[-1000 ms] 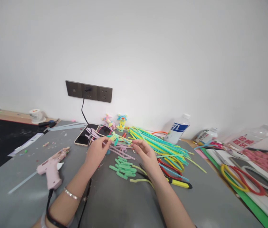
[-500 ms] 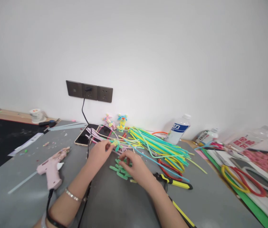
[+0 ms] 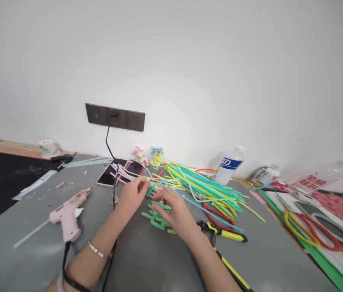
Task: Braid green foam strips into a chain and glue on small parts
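My left hand (image 3: 133, 195) is closed in a pinch on a small green pipe-cleaner figure (image 3: 149, 190), most of which the fingertips cover. Close by on the right, my right hand (image 3: 173, 207) hovers with curved fingers, thumb and forefinger apart and nothing visible between them. Under it lies a small heap of short green pipe-cleaner pieces (image 3: 156, 221), partly hidden by the hand. Long yellow, green and blue pipe cleaners (image 3: 211, 186) spread out beyond it, while pink ones (image 3: 123, 172) lie behind the left hand.
A pink glue gun (image 3: 68, 219) with its black cord lies at left. Two small pipe-cleaner figures (image 3: 157, 156) stand by the wall near a phone (image 3: 107, 175). Yellow-black pliers (image 3: 229, 234), a bottle (image 3: 229, 164) and scissors (image 3: 302, 229) are on the right.
My left hand has turned slightly and moved a little right, so its fingertips now hide more of the small figure. My right hand has shifted slightly, its fingers still apart.
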Demonstrator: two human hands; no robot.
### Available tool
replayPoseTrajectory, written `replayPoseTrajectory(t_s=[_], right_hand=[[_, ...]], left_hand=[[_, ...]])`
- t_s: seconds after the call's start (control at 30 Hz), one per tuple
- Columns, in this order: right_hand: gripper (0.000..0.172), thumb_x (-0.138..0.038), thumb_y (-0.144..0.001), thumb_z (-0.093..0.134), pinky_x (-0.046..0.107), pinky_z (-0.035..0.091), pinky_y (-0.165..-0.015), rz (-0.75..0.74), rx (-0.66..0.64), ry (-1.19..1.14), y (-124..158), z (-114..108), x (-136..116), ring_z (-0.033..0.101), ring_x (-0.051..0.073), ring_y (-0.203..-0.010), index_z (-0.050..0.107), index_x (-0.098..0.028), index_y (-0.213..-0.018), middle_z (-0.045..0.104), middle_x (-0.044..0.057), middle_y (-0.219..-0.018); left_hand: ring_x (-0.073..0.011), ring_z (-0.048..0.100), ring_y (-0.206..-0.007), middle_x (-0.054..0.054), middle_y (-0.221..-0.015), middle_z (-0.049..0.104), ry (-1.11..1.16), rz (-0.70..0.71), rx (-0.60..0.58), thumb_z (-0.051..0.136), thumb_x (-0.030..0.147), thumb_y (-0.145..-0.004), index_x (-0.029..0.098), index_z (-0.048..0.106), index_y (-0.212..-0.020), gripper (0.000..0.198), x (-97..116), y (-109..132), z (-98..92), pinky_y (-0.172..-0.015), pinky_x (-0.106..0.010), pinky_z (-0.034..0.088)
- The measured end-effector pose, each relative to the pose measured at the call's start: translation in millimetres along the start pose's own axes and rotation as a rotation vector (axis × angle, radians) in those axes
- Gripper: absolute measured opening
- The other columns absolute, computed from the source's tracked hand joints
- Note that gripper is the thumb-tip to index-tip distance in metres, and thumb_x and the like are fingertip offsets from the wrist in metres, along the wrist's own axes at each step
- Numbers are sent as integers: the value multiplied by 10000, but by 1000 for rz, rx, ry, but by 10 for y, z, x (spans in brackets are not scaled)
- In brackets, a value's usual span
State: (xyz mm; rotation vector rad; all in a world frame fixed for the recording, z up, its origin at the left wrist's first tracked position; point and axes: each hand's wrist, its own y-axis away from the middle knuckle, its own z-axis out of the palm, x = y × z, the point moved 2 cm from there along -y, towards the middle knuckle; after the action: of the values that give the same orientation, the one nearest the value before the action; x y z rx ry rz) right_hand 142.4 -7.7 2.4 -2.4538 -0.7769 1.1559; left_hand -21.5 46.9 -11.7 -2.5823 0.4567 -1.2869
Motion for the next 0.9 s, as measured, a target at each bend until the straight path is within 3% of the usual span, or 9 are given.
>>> replayPoseTrajectory(t_s=[0.17, 0.23, 0.37, 0.43, 0.5, 0.6, 0.7, 0.8, 0.9], right_hand=[[242, -201, -963, 448, 276, 374, -614, -149, 234, -40, -18, -11, -259, 475, 158, -645, 495, -204, -726, 511, 7, -668], [223, -198, -957, 440, 278, 401, -634, -209, 153, -48, -34, 148, -504, 513, 165, -674, 504, -203, -743, 555, 18, -686], [143, -307, -932, 540, 290, 506, -756, -255, -219, 31, -109, 754, -1175, 627, 194, -852, 585, -177, -971, 675, 56, -904], [413, -457, -840, 642, 371, 554, -735, -146, -314, 162, -195, 1094, -1456, 641, 261, -885, 569, -145, -1101, 671, 111, -1025], [537, -447, -779, 702, 440, 576, -700, 30, -358, 286, -315, 1408, -1623, 640, 320, -935, 544, -113, -1168, 639, 185, -1140], [778, -448, -760, 726, 523, 558, -799, 140, -404, 403, -505, 1815, -1663, 609, 374, -1068, 436, 11, -1318, 518, 340, -1315], [737, -340, -831, 653, 508, 582, -718, 203, -449, 359, -632, 2102, -1517, 594, 388, -1139, 331, -23, -1413, 403, 341, -1439], [645, -115, -853, 548, 456, 595, -648, 274, -458, 299, -684, 2175, -1365, 669, 361, -1041, 293, -49, -1442, 390, 344, -1447], [750, -60, -768, 579, 455, 590, -674, 400, -483, 200, -691, 2037, -1287, 697, 369, -973, 260, 18, -1442, 584, 350, -1240]], left_hand=[[-142, 430, -565, 42, -580, 458, 24, -12, 60, 353, 425, -946, 207, 469, -686, 358, -52, -30, -17, -561, -253, 283], [-140, 420, -566, 42, -581, 451, 44, -3, 24, 354, 409, -940, 210, 446, -674, 345, -56, -35, -3, -562, -252, 280], [-135, 384, -543, 48, -573, 424, 49, 18, -17, 362, 383, -932, 213, 421, -663, 324, -47, -23, 44, -552, -257, 259], [-137, 373, -539, 47, -571, 408, 44, 24, -22, 359, 370, -929, 215, 406, -651, 322, -49, -14, 68, -552, -264, 246], [-140, 376, -543, 44, -573, 407, 45, 31, -36, 359, 362, -923, 217, 398, -645, 316, -55, -9, 89, -554, -267, 247], [-142, 378, -544, 44, -566, 395, 47, 45, -70, 370, 358, -907, 219, 380, -631, 309, -61, -7, 112, -558, -267, 254], [-143, 392, -550, 42, -567, 395, 50, 54, -90, 373, 348, -900, 218, 379, -625, 304, -55, -10, 112, -563, -266, 261], [-143, 392, -552, 41, -569, 392, 47, 55, -88, 365, 339, -904, 217, 391, -627, 304, -48, -16, 99, -563, -265, 262], [-141, 391, -545, 41, -560, 392, 38, 57, -86, 376, 332, -906, 210, 426, -625, 310, -41, -11, 99, -556, -265, 267]])
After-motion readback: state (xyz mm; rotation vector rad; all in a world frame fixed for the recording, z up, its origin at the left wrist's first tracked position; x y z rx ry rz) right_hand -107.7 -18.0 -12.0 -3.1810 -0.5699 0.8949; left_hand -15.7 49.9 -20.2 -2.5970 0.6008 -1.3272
